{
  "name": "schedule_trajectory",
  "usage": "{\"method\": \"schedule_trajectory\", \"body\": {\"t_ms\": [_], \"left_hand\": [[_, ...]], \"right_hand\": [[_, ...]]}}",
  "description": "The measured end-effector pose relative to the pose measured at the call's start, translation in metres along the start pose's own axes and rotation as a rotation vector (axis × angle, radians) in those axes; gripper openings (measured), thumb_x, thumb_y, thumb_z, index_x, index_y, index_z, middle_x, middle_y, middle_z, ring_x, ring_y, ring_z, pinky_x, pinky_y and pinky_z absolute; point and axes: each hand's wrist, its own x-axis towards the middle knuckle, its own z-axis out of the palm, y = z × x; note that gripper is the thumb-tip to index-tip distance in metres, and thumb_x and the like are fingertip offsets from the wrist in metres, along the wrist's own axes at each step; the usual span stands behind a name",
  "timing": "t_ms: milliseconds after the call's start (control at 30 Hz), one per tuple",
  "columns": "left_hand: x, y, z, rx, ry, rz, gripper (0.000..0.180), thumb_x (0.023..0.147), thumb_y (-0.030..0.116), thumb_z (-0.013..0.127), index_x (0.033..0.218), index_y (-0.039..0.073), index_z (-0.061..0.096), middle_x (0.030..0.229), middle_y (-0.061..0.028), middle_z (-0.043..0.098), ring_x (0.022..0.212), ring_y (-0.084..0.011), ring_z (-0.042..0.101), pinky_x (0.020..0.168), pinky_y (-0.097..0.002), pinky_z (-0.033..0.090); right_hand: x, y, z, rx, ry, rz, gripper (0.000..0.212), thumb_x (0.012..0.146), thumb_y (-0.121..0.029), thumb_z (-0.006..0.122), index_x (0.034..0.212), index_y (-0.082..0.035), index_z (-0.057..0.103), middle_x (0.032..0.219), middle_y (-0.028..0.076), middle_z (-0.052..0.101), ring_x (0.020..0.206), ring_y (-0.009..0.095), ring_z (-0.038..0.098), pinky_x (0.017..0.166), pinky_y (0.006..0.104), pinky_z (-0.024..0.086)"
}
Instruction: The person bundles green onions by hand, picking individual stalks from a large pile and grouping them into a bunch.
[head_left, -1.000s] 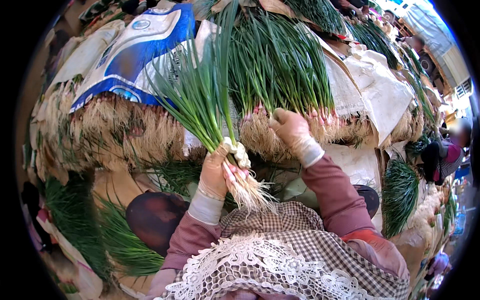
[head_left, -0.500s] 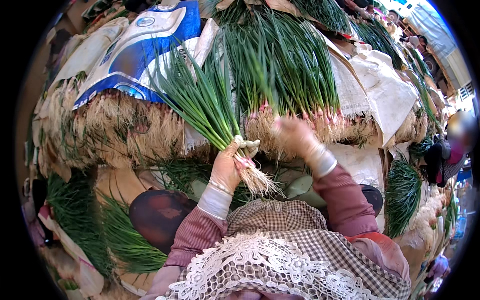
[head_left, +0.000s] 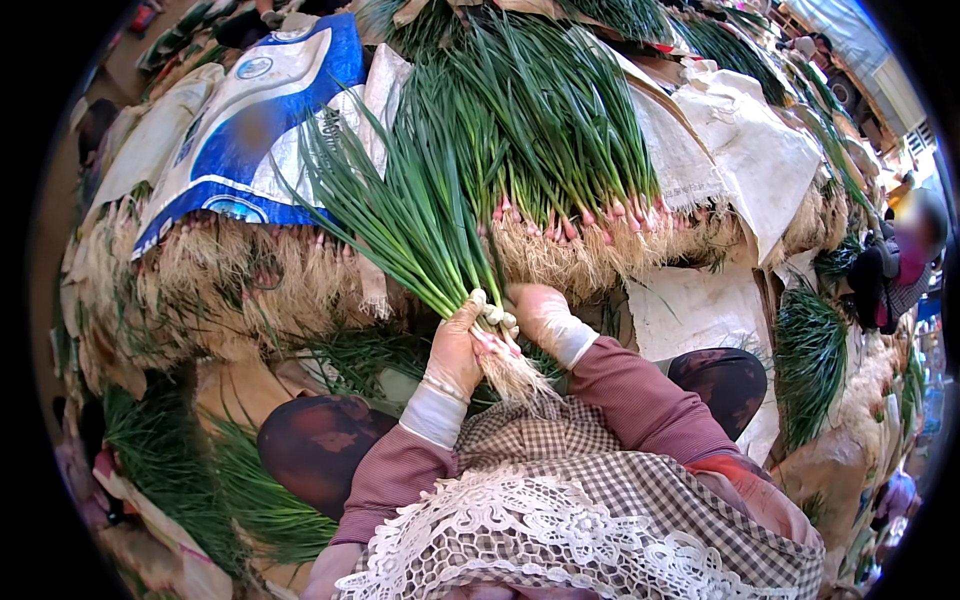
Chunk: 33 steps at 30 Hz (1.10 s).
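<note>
My left hand (head_left: 458,345) is wrapped round a bunch of green garlic (head_left: 425,230), its fingertips covered in whitish wraps. The long green leaves fan up and to the left; pinkish bulbs and pale roots (head_left: 518,378) hang out below the grip. My right hand (head_left: 545,318) is closed against the right side of the bunch, close to the left fingertips. Its own fingertips are partly hidden, and what they pinch cannot be made out. Just beyond lies a thick row of green garlic (head_left: 560,130), pink bulbs and roots toward me.
A blue and white sack (head_left: 255,125) covers more rooted stalks at the left. White sacking (head_left: 745,150) lies right of the row. Loose greens (head_left: 265,490) rest by my left knee, with another pile (head_left: 808,365) farther right. A person (head_left: 905,255) is at the far right.
My right hand has come down and left from the garlic row to the bunch in my left hand. The view has shifted slightly; the left hand keeps its grip.
</note>
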Motion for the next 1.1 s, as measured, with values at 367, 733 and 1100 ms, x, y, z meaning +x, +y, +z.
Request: {"method": "schedule_trajectory", "body": {"t_ms": [367,733,1100], "left_hand": [[0.0,0.003,-0.005,-0.057,-0.195,0.022,0.049,0.08,0.024,0.043,0.113,-0.01,0.033,0.116,-0.0235,0.04,0.107,-0.0373,0.04,0.088,-0.0471,0.035],[-0.003,-0.001,0.004,0.082,-0.016,-0.086,0.027,0.08,0.019,0.04,0.087,-0.005,0.049,0.082,-0.0219,0.055,0.065,-0.0322,0.055,0.077,-0.0471,0.043],[0.003,-0.003,-0.019,0.182,-0.072,-0.137,0.031,0.073,0.009,0.05,0.101,-0.002,0.046,0.072,-0.0099,0.054,0.07,-0.0222,0.055,0.058,-0.0327,0.048]], "right_hand": [[-0.005,0.021,-0.044,0.771,0.272,-0.048,0.035,0.08,-0.038,0.046,0.092,-0.007,0.058,0.085,0.012,0.059,0.078,0.023,0.055,0.075,0.0335,0.042],[-0.012,-0.019,-0.068,0.415,0.033,-0.03,0.025,0.067,-0.027,0.052,0.078,-0.005,0.058,0.066,0.013,0.057,0.059,0.021,0.056,0.057,0.0318,0.044],[-0.068,0.068,-0.24,0.752,0.822,-0.086,0.014,0.085,-0.015,0.042,0.089,-0.007,0.053,0.055,-0.003,0.046,0.039,0.003,0.034,0.032,0.0139,0.026]]}}
